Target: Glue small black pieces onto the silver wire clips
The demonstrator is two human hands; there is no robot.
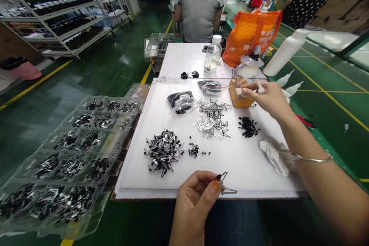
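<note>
My left hand (198, 196) is at the near edge of the white work board (245, 161), thumb and fingers pinched on a small metal clip (225, 184) with a black tip. My right hand (266, 96) reaches to the far right of the board and holds a thin white stick (260, 87) over a small orange box (238, 98). Between the hands lie a pile of bare metal clips (211, 117), a heap of small black caps (248, 127), and a pile of clips with black parts (163, 152). A few loose black caps (193, 150) lie beside that pile.
Clear plastic trays (72, 153) filled with parts sit to the left. Small plastic bags (181, 100) of parts, a clear bottle (213, 55), an orange bag (250, 36) and a white cloth (275, 153) are around the board. A seated person (200, 7) faces away behind it. Shelving racks (57, 11) stand far left.
</note>
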